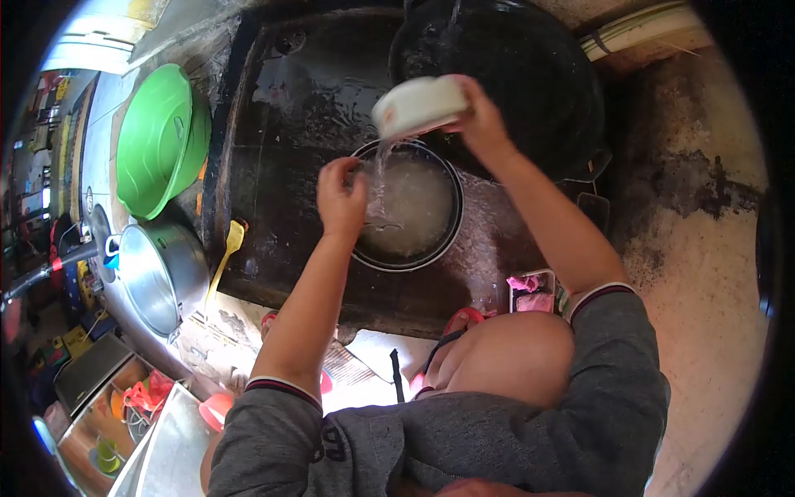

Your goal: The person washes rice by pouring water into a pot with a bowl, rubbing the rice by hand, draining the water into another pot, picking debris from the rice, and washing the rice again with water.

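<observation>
Single head view, fisheye with dark rounded corners, looks steeply down from close above at a wet black slab (281, 124); forearms enter from the bottom of frame, knee lower centre.

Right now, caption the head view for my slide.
Right hand tips a white bowl, pouring water into a round dark pot; left hand at its rim.

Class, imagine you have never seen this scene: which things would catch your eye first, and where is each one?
At the centre, the right hand tips a white bowl, pouring water into a round dark pot of cloudy liquid, while the left hand rests at the pot's left rim. At the left, a bright green basin stands out, with a shiny metal pot just below it.
</observation>
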A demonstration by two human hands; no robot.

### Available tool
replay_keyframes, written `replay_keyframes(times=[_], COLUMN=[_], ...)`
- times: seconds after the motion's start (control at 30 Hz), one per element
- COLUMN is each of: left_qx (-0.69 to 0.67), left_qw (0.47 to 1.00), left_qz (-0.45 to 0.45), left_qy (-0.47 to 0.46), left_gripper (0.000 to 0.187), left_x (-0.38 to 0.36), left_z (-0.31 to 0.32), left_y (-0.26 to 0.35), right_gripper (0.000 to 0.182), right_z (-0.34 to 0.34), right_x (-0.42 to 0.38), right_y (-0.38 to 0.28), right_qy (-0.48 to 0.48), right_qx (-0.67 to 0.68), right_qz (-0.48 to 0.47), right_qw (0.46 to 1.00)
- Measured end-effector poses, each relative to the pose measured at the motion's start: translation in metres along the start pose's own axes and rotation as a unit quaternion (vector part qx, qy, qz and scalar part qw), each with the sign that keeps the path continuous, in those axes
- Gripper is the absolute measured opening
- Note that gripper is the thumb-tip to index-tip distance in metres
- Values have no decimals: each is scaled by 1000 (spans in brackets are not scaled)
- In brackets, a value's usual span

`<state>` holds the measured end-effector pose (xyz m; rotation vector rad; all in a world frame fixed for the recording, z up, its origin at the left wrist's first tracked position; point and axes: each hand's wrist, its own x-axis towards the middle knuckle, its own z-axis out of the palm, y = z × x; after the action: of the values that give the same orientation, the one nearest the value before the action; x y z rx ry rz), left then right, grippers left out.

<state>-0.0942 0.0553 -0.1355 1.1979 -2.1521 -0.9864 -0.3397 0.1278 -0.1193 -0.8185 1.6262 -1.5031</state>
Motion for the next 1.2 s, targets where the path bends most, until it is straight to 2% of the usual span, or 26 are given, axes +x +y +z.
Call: replay_keyframes(times=[0.07, 0.1, 0.13, 0.17, 0.2, 0.23, 0.27, 0.33, 0.4, 0.47, 0.53, 0.57, 0.63, 0.67, 0.73, 0.77, 0.83, 0.87, 0.93, 1.07, 1.13, 1.17, 1.2], left_qx=[106, 107, 121, 135, 135, 77, 18, 23, 6, 11, 14, 28, 40, 40, 40, 43, 42, 42, 42, 53, 52, 55, 58], left_qw=[989, 989, 991, 989, 989, 990, 983, 984, 980, 982, 984, 982, 979, 979, 976, 977, 979, 979, 979, 981, 982, 981, 980], left_qz=[70, 65, 6, -54, -60, -121, -180, -174, -201, -191, -177, -186, -199, -202, -214, -207, -201, -199, -198, -186, -177, -183, -188], left_qy=[70, 73, 48, 23, 25, 3, -18, -1, 1, 0, 0, 2, 9, 6, -5, 7, 18, 22, 27, 28, 29, 25, 23], left_gripper=[40, 40, 42, 44, 44, 45, 46, 44, 42, 40, 39, 38, 37, 36, 35, 35, 35, 34, 34, 33, 32, 32, 32], left_x=[-4, -8, -14, -20, -24, -28, -31, -31, -30, -30, -30, -31, -28, -27, -35, -34, -33, -33, -32, -34, -33, -33, -32], left_z=[-15, -15, -14, -13, -12, -6, -1, 1, 3, 3, 3, 3, 4, 3, 2, 3, 6, 6, 5, 5, 6, 5, 5], left_y=[-18, -27, -37, -47, -50, -53, -55, -51, -54, -55, -53, -51, -50, -51, -53, -53, -52, -52, -51, -51, -50, -49, -48], right_gripper=[44, 47, 49, 49, 48, 46, 46, 42, 36, 40, 46, 46, 54, 54, 58, 58, 58, 58, 59, 70, 62, 62, 58], right_z=[-31, -45, -55, -65, -66, -64, -64, -17, 30, 70, 91, 101, 117, 117, 111, 105, 94, 87, 81, 77, 84, 91, 101], right_x=[7, 6, 5, 4, 3, 5, 6, -13, -26, -39, -45, -40, -20, -17, -21, -18, -17, -18, -26, -54, -73, -81, -90], right_y=[2, -4, -6, 2, 1, 1, 1, -54, -42, -3, 34, 49, 71, 77, 87, 91, 98, 101, 82, 101, 95, 102, 117], right_qy=[87, 74, 61, 54, 117, 165, 159, -11, -263, -440, -480, -479, -511, -515, -476, -478, -468, -469, -438, -501, -536, -536, -558], right_qx=[-4, -54, -103, -105, -383, -610, -611, -410, -349, -408, -519, -520, -603, -601, -635, -637, -638, -640, -605, -543, -537, -537, -545], right_qz=[107, 155, 203, 205, 3, -205, -208, -293, -213, -174, -275, -275, -219, -220, -86, -86, 29, 30, 137, 182, 101, 102, 74], right_qw=[990, 984, 972, 972, 916, 747, 747, 864, 874, 781, 652, 651, 572, 570, 602, 599, 611, 608, 650, 649, 643, 643, 621])
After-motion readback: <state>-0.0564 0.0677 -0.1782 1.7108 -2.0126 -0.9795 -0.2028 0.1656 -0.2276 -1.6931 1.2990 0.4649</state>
